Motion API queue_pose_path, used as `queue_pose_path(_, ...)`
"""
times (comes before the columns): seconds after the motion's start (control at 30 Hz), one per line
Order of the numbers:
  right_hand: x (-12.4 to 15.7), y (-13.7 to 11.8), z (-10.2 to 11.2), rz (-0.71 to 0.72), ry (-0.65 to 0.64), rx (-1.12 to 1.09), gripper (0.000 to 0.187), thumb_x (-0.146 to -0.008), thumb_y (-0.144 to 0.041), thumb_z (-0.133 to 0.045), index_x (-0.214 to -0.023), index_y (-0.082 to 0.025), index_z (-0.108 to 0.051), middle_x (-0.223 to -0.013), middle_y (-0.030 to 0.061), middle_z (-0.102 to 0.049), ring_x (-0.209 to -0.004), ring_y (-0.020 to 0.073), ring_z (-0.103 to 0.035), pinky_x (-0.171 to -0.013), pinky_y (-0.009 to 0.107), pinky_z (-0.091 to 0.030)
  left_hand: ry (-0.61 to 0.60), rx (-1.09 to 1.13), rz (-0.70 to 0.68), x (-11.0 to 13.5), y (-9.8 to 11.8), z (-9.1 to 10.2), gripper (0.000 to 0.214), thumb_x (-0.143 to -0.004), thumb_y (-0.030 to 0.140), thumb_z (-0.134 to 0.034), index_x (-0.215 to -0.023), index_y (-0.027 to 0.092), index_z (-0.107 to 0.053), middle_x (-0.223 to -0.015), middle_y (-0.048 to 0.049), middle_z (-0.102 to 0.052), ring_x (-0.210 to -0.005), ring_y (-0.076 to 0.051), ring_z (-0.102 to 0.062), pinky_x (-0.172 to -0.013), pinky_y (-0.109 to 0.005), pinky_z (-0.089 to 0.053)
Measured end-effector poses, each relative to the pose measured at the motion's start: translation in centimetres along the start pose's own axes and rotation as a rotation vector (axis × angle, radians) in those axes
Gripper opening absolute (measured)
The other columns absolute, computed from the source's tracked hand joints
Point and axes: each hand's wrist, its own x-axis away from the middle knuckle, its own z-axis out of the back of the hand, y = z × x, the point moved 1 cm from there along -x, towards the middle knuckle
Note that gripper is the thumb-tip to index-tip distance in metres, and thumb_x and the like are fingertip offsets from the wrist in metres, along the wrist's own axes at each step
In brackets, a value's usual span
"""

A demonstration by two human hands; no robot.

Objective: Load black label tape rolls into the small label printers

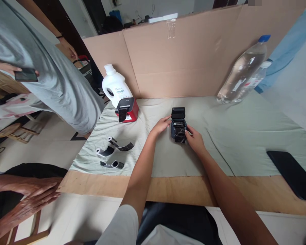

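Observation:
A small dark portable label printer (172,131) stands on the cloth in front of me with its lid (178,113) flipped up and back. Black, shiny paper or film (180,133) lies in its opening and hangs over the front. My left hand (161,126) grips the printer's left side, fingertips near the lid hinge. On the opposite side, my right hand (194,136) holds the body with thumb and fingers close to the black strip. The inside of the printer is mostly covered by that strip.
Several small rolls with black tails (105,151) lie on the left. Behind them stand a red-and-black printer (134,112) and a white jug (117,85). Clear bottles (244,71) stand back right; a black phone (293,173) lies right. Cardboard (181,61) borders the back. Two people are at left.

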Motion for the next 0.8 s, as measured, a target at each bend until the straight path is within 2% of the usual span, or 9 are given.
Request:
queue_pose_path(0.1, 0.0, -0.1, 0.0, -0.009, -0.009, 0.037, 0.061, -0.095, -0.044, -0.051, -0.150, -0.018, -0.063, -0.134, 0.0134, -0.075, -0.107, 0.0313, -0.077, -0.105, 0.050, -0.056, 0.117, -0.195, -0.208, -0.4, 0.6, -0.4, 0.034, -0.096, 0.022, -0.062, -0.126, 0.017, -0.078, -0.080, -0.0016, -0.067, -0.073, -0.013, -0.057, -0.072, -0.021, -0.044)
queue_pose_path(0.17, -0.1, -0.1, 0.0, 0.002, -0.008, 0.052, 0.061, -0.095, -0.044, -0.051, -0.149, -0.018, -0.063, -0.132, 0.0132, -0.077, -0.105, 0.0316, -0.077, -0.104, 0.050, -0.056, 0.134, -0.385, -0.282, -0.6, 1.5, -0.9, 0.026, -0.095, 0.022, -0.063, -0.113, 0.021, -0.082, -0.091, -0.0046, -0.073, -0.088, -0.018, -0.064, -0.080, -0.022, -0.047)
queue_pose_path(0.23, -0.1, 0.0, 0.0, 0.009, -0.004, 0.052, 0.060, -0.095, -0.044, -0.051, -0.149, -0.019, -0.063, -0.128, 0.0121, -0.079, -0.102, 0.0306, -0.078, -0.103, 0.049, -0.056, 0.109, -0.558, -0.272, -1.0, 2.6, -1.6, 0.018, -0.089, 0.020, -0.071, -0.102, 0.023, -0.083, -0.096, -0.0067, -0.075, -0.100, -0.022, -0.067, -0.083, -0.024, -0.048)
queue_pose_path(0.3, -0.1, 0.1, 0.0, 0.002, -0.002, 0.044, 0.060, -0.095, -0.044, -0.052, -0.149, -0.021, -0.063, -0.125, 0.0109, -0.080, -0.098, 0.0291, -0.078, -0.101, 0.048, -0.057, 0.064, -0.666, -0.226, -1.7, 3.8, -2.4, 0.012, -0.078, 0.013, -0.081, -0.086, 0.022, -0.081, -0.092, -0.0091, -0.074, -0.105, -0.027, -0.068, -0.084, -0.026, -0.049)
queue_pose_path(0.4, -0.2, 0.3, -0.1, -0.020, -0.004, 0.049, 0.060, -0.095, -0.044, -0.052, -0.149, -0.020, -0.064, -0.126, 0.0115, -0.079, -0.096, 0.0288, -0.079, -0.101, 0.048, -0.057, -0.002, -0.739, -0.168, -2.9, 5.5, -3.6, 0.023, -0.062, 0.000, -0.087, -0.066, 0.017, -0.073, -0.081, -0.0116, -0.070, -0.105, -0.032, -0.070, -0.086, -0.030, -0.050)
queue_pose_path(0.5, -0.2, 0.4, -0.1, -0.010, 0.010, 0.057, 0.060, -0.094, -0.044, -0.052, -0.147, -0.020, -0.065, -0.129, 0.0126, -0.078, -0.100, 0.0305, -0.078, -0.101, 0.049, -0.057, -0.035, -0.791, -0.143, -3.8, 6.6, -4.6, 0.030, -0.054, -0.007, -0.087, -0.064, 0.016, -0.070, -0.080, -0.0129, -0.070, -0.111, -0.035, -0.069, -0.093, -0.034, -0.051)
queue_pose_path(0.6, -0.3, 0.5, -0.1, 0.006, 0.015, 0.058, 0.060, -0.093, -0.043, -0.052, -0.147, -0.020, -0.065, -0.132, 0.0133, -0.077, -0.104, 0.0322, -0.077, -0.103, 0.051, -0.056, -0.043, -0.808, -0.141, -3.8, 7.7, -4.7, 0.032, -0.051, -0.007, -0.088, -0.069, 0.014, -0.071, -0.089, -0.0156, -0.072, -0.119, -0.038, -0.067, -0.097, -0.035, -0.051)
queue_pose_path(0.7, -0.4, 0.5, 0.0, 0.020, 0.008, 0.055, 0.060, -0.094, -0.042, -0.051, -0.147, -0.017, -0.065, -0.135, 0.0156, -0.075, -0.112, 0.0341, -0.075, -0.105, 0.052, -0.054, -0.033, -0.831, -0.218, -2.7, 8.9, -3.5, 0.027, -0.058, 0.005, -0.090, -0.076, 0.013, -0.073, -0.101, -0.0169, -0.071, -0.120, -0.039, -0.066, -0.097, -0.035, -0.051)
queue_pose_path(0.8, -0.5, 0.4, 0.0, 0.055, 0.002, 0.026, 0.060, -0.093, -0.042, -0.052, -0.146, -0.017, -0.066, -0.137, 0.0157, -0.074, -0.120, 0.0341, -0.073, -0.107, 0.052, -0.054, 0.052, -0.757, -0.399, -0.3, 9.7, -1.3, 0.025, -0.072, 0.019, -0.087, -0.091, 0.013, -0.072, -0.112, -0.0145, -0.070, -0.116, -0.034, -0.066, -0.096, -0.035, -0.050)
